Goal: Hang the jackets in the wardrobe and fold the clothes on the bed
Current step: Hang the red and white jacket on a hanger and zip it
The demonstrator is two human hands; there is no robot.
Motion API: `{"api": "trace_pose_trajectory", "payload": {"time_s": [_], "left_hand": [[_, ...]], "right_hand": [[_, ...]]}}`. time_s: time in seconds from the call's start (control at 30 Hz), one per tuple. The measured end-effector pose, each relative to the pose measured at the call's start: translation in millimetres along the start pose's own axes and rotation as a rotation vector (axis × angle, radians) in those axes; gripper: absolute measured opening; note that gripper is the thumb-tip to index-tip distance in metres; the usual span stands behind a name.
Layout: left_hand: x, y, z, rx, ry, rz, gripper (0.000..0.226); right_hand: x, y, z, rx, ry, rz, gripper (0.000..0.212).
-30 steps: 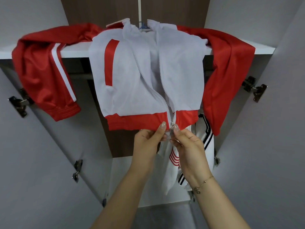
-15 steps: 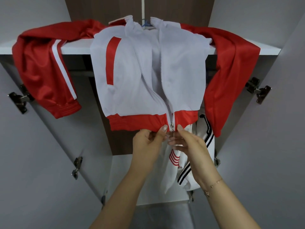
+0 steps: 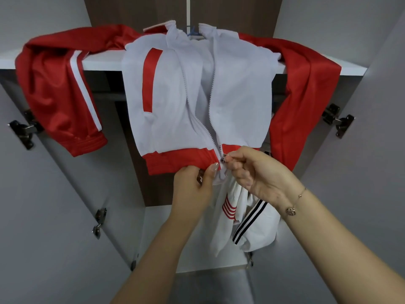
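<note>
A white jacket (image 3: 173, 102) with red sleeves and a red hem hangs on a blue hanger (image 3: 194, 32) inside the open wardrobe. Its sleeves drape over the white shelf (image 3: 105, 62) to both sides. The zipper is joined only at the bottom. My left hand (image 3: 192, 185) grips the red hem just left of the zipper. My right hand (image 3: 256, 170) pinches the zipper slider (image 3: 224, 158) at the hem. Behind my hands hangs a second white garment (image 3: 252, 229) with red and black stripes.
Both grey wardrobe doors stand open, the left one (image 3: 43, 216) and the right one (image 3: 361, 194), each with dark hinges (image 3: 337, 119). A brown back panel (image 3: 140, 172) and a white lower shelf (image 3: 157, 238) show inside the wardrobe.
My right hand has turned and now pinches the zipper slider from the right. My left hand has shifted slightly left along the hem. The jacket hangs as before.
</note>
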State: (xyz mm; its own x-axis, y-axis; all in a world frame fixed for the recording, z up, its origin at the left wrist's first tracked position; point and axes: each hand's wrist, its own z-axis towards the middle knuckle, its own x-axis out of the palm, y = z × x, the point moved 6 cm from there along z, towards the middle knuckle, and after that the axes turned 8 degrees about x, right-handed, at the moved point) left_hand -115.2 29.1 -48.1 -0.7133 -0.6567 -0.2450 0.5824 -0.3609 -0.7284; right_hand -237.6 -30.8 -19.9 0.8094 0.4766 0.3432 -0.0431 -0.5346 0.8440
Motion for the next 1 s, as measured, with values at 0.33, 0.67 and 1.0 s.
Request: {"api": "trace_pose_trajectory", "payload": {"time_s": [0.33,0.67,1.0], "left_hand": [[12.1,5.4,-6.2,-0.168,0.079,-0.306,0.033],[1.3,0.9,-3.2,-0.056,-0.028,-0.493,0.038],[5.5,18.5,15.6,-0.554,0.226,-0.842,0.058]], "right_hand": [[7.9,6.7,2.4,0.186,0.070,-0.261,0.024],[34.5,19.1,5.7,0.543,0.213,0.115,0.008],[21.7,6.1,0.8,0.095,0.122,-0.330,0.037]]}}
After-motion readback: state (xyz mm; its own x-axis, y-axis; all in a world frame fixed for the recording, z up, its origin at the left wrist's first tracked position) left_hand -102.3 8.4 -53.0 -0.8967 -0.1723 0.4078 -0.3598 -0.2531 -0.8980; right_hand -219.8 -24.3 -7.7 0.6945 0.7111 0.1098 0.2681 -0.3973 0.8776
